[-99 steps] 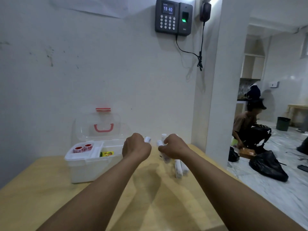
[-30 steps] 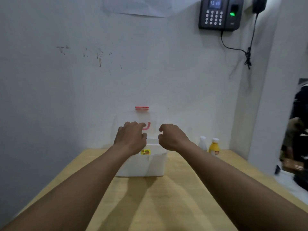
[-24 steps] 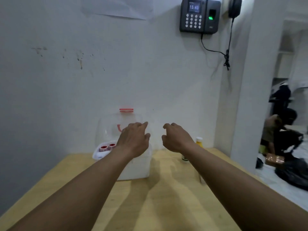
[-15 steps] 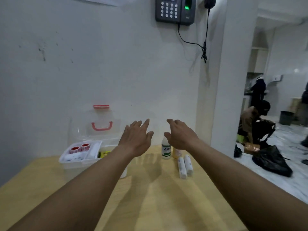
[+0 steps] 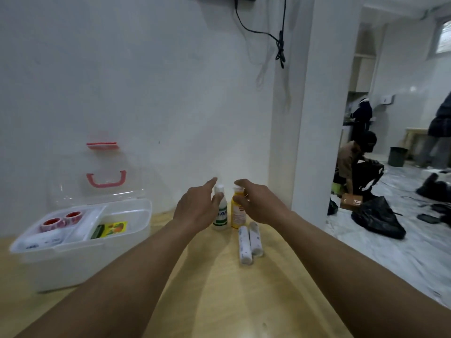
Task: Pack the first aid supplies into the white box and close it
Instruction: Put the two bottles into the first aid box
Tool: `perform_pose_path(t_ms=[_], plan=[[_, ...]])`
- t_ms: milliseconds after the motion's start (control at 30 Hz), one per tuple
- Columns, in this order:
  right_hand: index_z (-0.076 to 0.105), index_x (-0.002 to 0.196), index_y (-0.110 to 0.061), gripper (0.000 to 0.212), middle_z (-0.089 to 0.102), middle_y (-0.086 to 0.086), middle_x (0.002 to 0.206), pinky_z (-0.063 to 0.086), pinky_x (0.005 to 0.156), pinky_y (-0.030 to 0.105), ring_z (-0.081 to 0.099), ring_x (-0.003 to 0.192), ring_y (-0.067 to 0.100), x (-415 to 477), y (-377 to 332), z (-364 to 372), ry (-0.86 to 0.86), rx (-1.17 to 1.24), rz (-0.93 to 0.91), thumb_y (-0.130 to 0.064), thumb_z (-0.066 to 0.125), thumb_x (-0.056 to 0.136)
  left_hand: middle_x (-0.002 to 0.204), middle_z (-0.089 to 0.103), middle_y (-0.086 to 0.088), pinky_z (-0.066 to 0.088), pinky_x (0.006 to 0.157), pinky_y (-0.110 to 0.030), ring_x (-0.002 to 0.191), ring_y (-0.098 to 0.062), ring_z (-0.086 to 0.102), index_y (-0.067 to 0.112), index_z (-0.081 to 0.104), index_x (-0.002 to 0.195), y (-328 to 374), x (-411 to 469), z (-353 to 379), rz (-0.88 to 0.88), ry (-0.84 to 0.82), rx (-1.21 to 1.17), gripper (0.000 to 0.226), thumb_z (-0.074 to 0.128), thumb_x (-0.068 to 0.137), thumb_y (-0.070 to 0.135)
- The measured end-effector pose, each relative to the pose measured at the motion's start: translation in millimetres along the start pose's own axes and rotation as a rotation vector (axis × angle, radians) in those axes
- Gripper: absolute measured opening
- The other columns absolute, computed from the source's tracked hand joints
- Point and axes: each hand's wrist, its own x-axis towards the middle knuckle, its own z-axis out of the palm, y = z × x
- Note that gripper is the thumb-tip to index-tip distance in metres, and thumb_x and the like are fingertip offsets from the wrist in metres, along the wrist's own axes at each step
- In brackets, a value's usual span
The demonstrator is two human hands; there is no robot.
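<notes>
Head view shows the wooden table (image 5: 219, 301) filling the lower frame from 4 to 8 o'clock. The white box (image 5: 80, 254) sits on it at 8 o'clock. Its clear lid (image 5: 97, 186) stands raised against the wall, so the box is open to receive items.

The left hand (image 5: 195, 208) and the right hand (image 5: 261, 206) reach together toward 6 o'clock of frame centre, where two bottles stand upright and just beside each other. The left hand is spread, index finger extended, thumb against the front of the white bottle (image 5: 220, 215); no grip is formed. The right hand's fingers curve over the cap of the yellow bottle (image 5: 237, 213), with the thumb across its front. Whether this grip is fully clamped cannot be told.

Two wrapped rolls (image 5: 244, 245) lie side by side, touching, at 5 o'clock of the bottles. Inside the box, two red tape rolls (image 5: 61, 219) occupy the left compartment. A yellow-green packet (image 5: 109, 229) lies in the right compartment.

Step in hand, as judged: pick-up of the two bottles, one per hand. Packing appears partly done; four items remain on the table.

Next move calls for:
1. Closing each hand round its bottle body.
2. Lifting clear without knocking the neighbouring bottle.
3. Carrying toward 9 o'clock, into the right compartment.
</notes>
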Motion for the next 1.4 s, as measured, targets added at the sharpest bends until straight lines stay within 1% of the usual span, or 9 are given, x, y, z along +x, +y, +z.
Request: perform_pose_path(t_ms=[133, 233, 333, 433, 667, 800, 1100, 1300, 1400], plan=[[0.05, 0.139, -0.019, 0.04, 0.07, 0.008, 0.114, 0.049, 0.085, 0.029, 0.066, 0.101, 0.02, 2, 2, 1, 0.058, 0.11, -0.005, -0.027, 0.052, 0.1, 0.129, 0.067, -0.003, 0.051, 0.098, -0.04, 0.115, -0.02, 0.063, 0.03, 0.055, 0.139, 1, 2, 10, 0.018, 0.045, -0.181, 0.042, 0.054, 0.097, 0.035], [0.053, 0.137, -0.018, 0.038, 0.071, 0.006, 0.112, 0.045, 0.08, 0.023, 0.067, 0.095, 0.017, 4, 4, 0, 0.072, 0.153, -0.009, -0.025, 0.054, 0.1, 0.117, 0.071, -0.004, 0.053, 0.092, -0.033, 0.105, -0.016, 0.066, 0.028, 0.063, 0.128, 2, 4, 13, -0.016, 0.103, -0.285, 0.032, 0.059, 0.096, 0.026], [0.058, 0.131, -0.018, 0.035, 0.069, 0.005, 0.117, 0.049, 0.082, 0.026, 0.065, 0.101, 0.018, 6, 6, 0, 0.099, 0.176, -0.002, -0.026, 0.058, 0.097, 0.115, 0.07, -0.004, 0.055, 0.088, -0.031, 0.101, -0.015, 0.066, 0.027, 0.064, 0.127, 1, 6, 15, -0.03, 0.111, -0.322, 0.032, 0.062, 0.095, 0.022], [0.062, 0.126, -0.019, 0.032, 0.07, 0.004, 0.115, 0.048, 0.08, 0.024, 0.065, 0.102, 0.015, 8, 9, 0, 0.114, 0.204, 0.003, -0.028, 0.061, 0.095, 0.114, 0.07, -0.004, 0.052, 0.084, -0.026, 0.101, -0.015, 0.066, 0.027, 0.064, 0.128, 1, 8, 17, -0.047, 0.125, -0.348, 0.033, 0.062, 0.096, 0.022], [0.062, 0.133, -0.022, 0.037, 0.069, 0.001, 0.122, 0.043, 0.083, 0.018, 0.064, 0.107, 0.012, 8, 9, -4, 0.082, 0.215, -0.022, -0.028, 0.058, 0.097, 0.117, 0.071, -0.004, 0.05, 0.084, -0.025, 0.101, -0.013, 0.065, 0.025, 0.067, 0.126, 1, 12, 15, -0.054, 0.141, -0.352, 0.032, 0.064, 0.094, 0.023], [0.065, 0.129, -0.021, 0.034, 0.07, 0.0, 0.122, 0.039, 0.071, 0.007, 0.065, 0.105, 0.01, 9, 10, -4, 0.116, 0.239, -0.008, -0.026, 0.062, 0.095, 0.117, 0.071, -0.003, 0.05, 0.084, -0.025, 0.102, -0.012, 0.065, 0.027, 0.067, 0.125, -1, 13, 16, -0.058, 0.14, -0.36, 0.032, 0.066, 0.093, 0.024], [0.066, 0.124, -0.015, 0.031, 0.069, 0.003, 0.118, 0.051, 0.082, 0.027, 0.063, 0.102, 0.015, 10, 3, -9, 0.158, 0.185, 0.017, -0.027, 0.06, 0.096, 0.119, 0.07, -0.005, 0.052, 0.085, -0.028, 0.105, -0.017, 0.065, 0.024, 0.068, 0.123, 3, 13, 2, -0.064, 0.131, -0.36, 0.03, 0.066, 0.093, 0.021], [0.063, 0.125, -0.014, 0.031, 0.067, 0.004, 0.118, 0.049, 0.08, 0.026, 0.062, 0.103, 0.018, 13, -23, -32, 0.19, 0.166, -0.002, -0.026, 0.059, 0.097, 0.116, 0.07, -0.006, 0.056, 0.089, -0.035, 0.105, -0.019, 0.065, 0.025, 0.069, 0.12, 7, 11, -36, -0.069, 0.159, -0.37, 0.028, 0.066, 0.092, 0.022], [0.067, 0.12, -0.016, 0.028, 0.069, 0.005, 0.115, 0.052, 0.08, 0.029, 0.064, 0.1, 0.019, 13, -41, -43, 0.23, 0.138, -0.02, -0.028, 0.06, 0.095, 0.113, 0.072, -0.006, 0.053, 0.086, -0.029, 0.104, -0.018, 0.067, 0.026, 0.07, 0.118, 4, 5, -60, -0.073, 0.188, -0.332, 0.027, 0.068, 0.091, 0.024]])
